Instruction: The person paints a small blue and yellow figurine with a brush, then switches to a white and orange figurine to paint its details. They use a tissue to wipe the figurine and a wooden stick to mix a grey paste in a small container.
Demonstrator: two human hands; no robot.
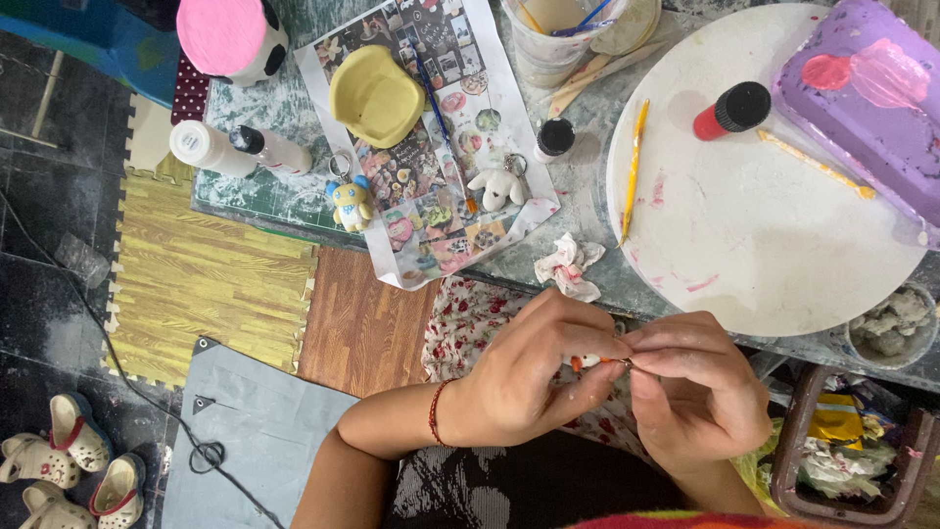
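Fig.: my left hand [529,367] & right hand [695,392] meet below the worktop [587,264] edge, over my lap; both grips pinched shut on a small orange-and-white piece [590,361]. Step, I judge: fine detailing. Next move needs steady fingertip pressure.

Both hands — left hand [524,372] and right hand [697,392] — pinch a small orange-and-white figure [590,361] below the round white board [754,245].

A home craft corner — small clay and paint work done low to the floor.

A paint-smeared table [294,201] holds a round white work board [764,245], paint bottles [211,147] and brushes, with foam floor mats [211,284] and sandals [73,460] below — domestic, not commercial.
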